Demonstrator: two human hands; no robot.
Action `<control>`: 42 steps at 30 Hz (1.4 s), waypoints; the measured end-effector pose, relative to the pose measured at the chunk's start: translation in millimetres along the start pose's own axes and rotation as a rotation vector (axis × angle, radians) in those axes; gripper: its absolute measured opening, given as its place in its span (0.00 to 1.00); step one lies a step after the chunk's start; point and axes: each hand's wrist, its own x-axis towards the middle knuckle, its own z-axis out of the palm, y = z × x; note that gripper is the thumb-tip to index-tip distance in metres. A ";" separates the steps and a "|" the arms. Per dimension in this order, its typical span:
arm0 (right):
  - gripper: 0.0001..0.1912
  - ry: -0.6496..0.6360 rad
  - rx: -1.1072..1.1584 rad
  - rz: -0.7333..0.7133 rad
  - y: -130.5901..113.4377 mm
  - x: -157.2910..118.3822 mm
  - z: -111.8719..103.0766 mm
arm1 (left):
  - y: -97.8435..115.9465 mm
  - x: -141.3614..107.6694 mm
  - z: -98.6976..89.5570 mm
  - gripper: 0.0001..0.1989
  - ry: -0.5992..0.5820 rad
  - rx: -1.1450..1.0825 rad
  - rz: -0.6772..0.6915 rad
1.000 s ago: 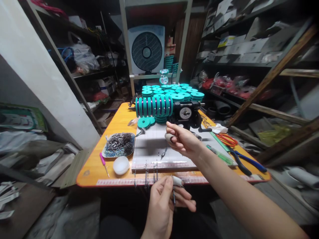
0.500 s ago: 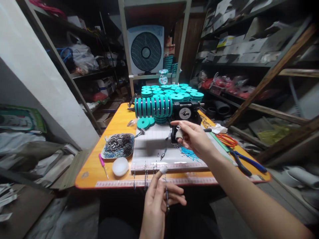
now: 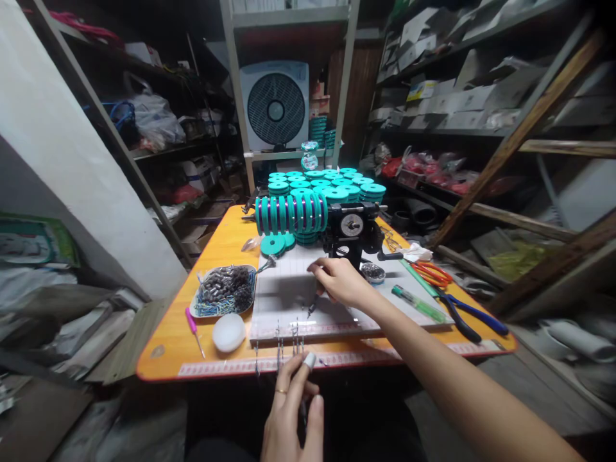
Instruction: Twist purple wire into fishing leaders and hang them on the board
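My right hand (image 3: 337,280) is over the white board (image 3: 283,282), fingers bent down at a small dark piece (image 3: 314,304); whether it grips this is hard to see. At the table's front edge my left hand (image 3: 294,398) has its fingers near thin hanging rigs (image 3: 279,343). A white cover sits on one fingertip and a ring on another finger. Something thin and dark shows between its thumb and fingers. Behind the board, teal spools (image 3: 291,215) sit in a row on a shaft beside a black winding device (image 3: 353,226).
On the yellow table (image 3: 166,330) are a tray of metal parts (image 3: 224,290), a white round dish (image 3: 228,332), a pink-handled tool (image 3: 191,321), blue-handled pliers (image 3: 474,313), a green tube (image 3: 418,303) and teal discs (image 3: 337,192). Behind stands a box fan (image 3: 276,109).
My right hand has moved left and down, uncovering a small dish by the device. My left hand has turned and shifted lower left. The view has shifted slightly.
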 end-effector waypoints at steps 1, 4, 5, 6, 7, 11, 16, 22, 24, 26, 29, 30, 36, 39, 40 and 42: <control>0.12 -0.031 0.009 0.025 1.2 0.3 -1.4 | 0.4 -1.3 -5.5 0.20 -0.005 0.117 0.037; 0.16 -0.124 0.099 0.080 -3.6 -7.7 -9.6 | 7.4 -0.7 -21.9 0.19 -0.010 0.416 0.149; 0.17 -0.161 0.144 0.091 -8.1 -12.5 -13.1 | 12.1 2.0 -26.2 0.18 -0.008 0.470 0.177; 0.17 -0.199 0.191 0.096 -13.7 -17.7 -16.5 | 18.0 6.3 -29.2 0.17 0.000 0.489 0.189; 0.17 -0.236 0.238 0.097 -19.9 -23.0 -19.6 | 25.1 12.4 -30.9 0.15 0.016 0.470 0.186; 0.17 -0.361 0.408 0.092 -42.5 -40.9 -26.7 | 59.3 48.2 -23.9 0.17 0.094 0.233 0.146; 0.17 -0.446 0.642 0.128 -56.5 -52.9 -27.3 | 86.3 79.3 -1.9 0.14 -0.153 0.001 0.087; 0.20 -0.420 0.876 0.249 -52.9 -58.9 -21.2 | 81.5 56.8 14.4 0.19 -0.229 -0.372 -0.197; 0.21 -0.403 0.922 0.303 -45.7 -58.8 -15.9 | 76.9 44.1 17.7 0.23 -0.320 -0.599 -0.318; 0.21 -0.395 0.952 0.344 -38.3 -58.4 -9.8 | 72.6 33.5 19.8 0.25 -0.433 -0.874 -0.368; 0.22 -0.401 0.975 0.378 -31.8 -58.5 -2.3 | 67.3 22.2 21.0 0.24 -0.485 -1.201 -0.382; 0.22 -0.404 0.979 0.384 -30.9 -58.7 -0.8 | 65.3 18.7 21.2 0.23 -0.485 -1.272 -0.399; 0.22 -0.381 0.994 0.403 -25.6 -57.8 -0.6 | 40.3 -11.8 25.2 0.24 -0.538 -1.470 -0.685; 0.22 -0.359 0.997 0.422 -18.9 -56.4 -2.4 | 30.1 -26.4 22.6 0.25 -0.520 -1.392 -0.858; 0.21 -0.353 0.998 0.428 -17.0 -56.0 -2.8 | 29.8 -29.1 20.2 0.25 -0.522 -1.368 -0.897; 0.21 -0.345 0.997 0.436 -14.8 -56.0 -3.8 | 33.9 -31.3 13.6 0.25 -0.536 -1.342 -0.954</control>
